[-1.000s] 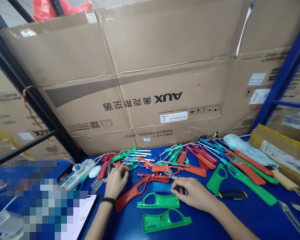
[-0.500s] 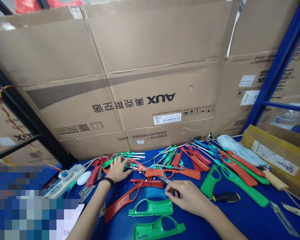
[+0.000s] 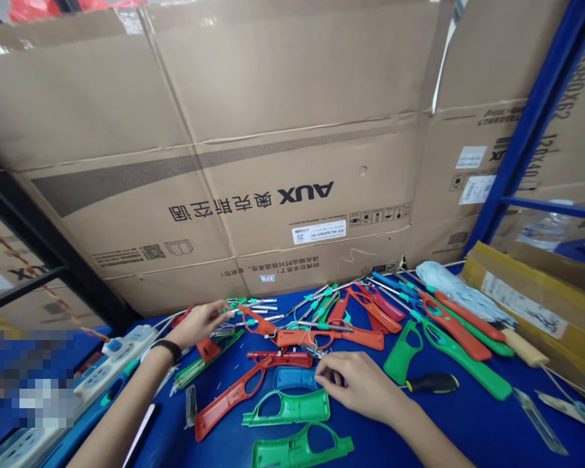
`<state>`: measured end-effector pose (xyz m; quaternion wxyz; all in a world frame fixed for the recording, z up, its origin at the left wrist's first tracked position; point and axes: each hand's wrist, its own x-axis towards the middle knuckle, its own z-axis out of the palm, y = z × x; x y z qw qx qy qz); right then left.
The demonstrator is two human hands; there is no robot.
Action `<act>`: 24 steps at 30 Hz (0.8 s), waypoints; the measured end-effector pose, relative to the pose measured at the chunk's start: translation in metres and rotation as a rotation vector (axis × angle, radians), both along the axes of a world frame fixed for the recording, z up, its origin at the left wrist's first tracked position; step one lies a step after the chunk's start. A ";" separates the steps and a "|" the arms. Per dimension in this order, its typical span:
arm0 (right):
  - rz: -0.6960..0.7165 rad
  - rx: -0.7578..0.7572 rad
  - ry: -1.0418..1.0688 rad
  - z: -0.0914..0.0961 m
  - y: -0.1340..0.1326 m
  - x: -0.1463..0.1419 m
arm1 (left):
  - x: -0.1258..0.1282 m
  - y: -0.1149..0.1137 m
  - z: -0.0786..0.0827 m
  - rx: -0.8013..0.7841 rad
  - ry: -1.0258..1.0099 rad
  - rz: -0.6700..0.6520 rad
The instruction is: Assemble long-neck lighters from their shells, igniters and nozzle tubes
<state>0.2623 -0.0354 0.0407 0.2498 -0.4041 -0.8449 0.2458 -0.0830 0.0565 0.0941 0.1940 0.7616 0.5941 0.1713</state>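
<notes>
My left hand (image 3: 198, 322) reaches to the back left of the blue table (image 3: 468, 422), fingers curled over the pile of red and green lighter parts (image 3: 253, 312) with metal tubes; what it holds is hidden. My right hand (image 3: 355, 383) rests in the middle, fingertips pinched at the edge of a blue shell (image 3: 292, 378), beside a red shell half (image 3: 231, 395). Two green shell halves (image 3: 287, 409) (image 3: 299, 448) lie just in front of it.
A large cardboard AUX box (image 3: 253, 162) walls the back. White power strips (image 3: 121, 348) lie at left. Long red and green lighters (image 3: 448, 331), a black-handled screwdriver (image 3: 431, 383), a wooden handle (image 3: 524, 348) and a cardboard tray (image 3: 541, 305) sit at right by a blue rack post (image 3: 526, 123).
My left hand has moved left and back, from the centre of the pile toward the power strips. My right hand stayed by the blue shell. The view shifted right.
</notes>
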 end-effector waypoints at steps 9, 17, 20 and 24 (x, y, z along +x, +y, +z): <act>0.002 -0.042 0.099 -0.002 -0.003 -0.003 | 0.036 -0.045 0.035 -0.229 -0.591 0.107; -0.065 -0.458 0.609 -0.007 0.007 -0.036 | 0.114 -0.089 0.000 -0.924 -1.049 -0.126; -0.003 -0.546 0.703 -0.002 0.008 -0.048 | 0.130 -0.094 -0.014 -0.951 -1.073 -0.167; 0.004 -0.456 0.716 0.000 0.007 -0.052 | 0.132 -0.103 -0.021 -0.894 -1.114 -0.192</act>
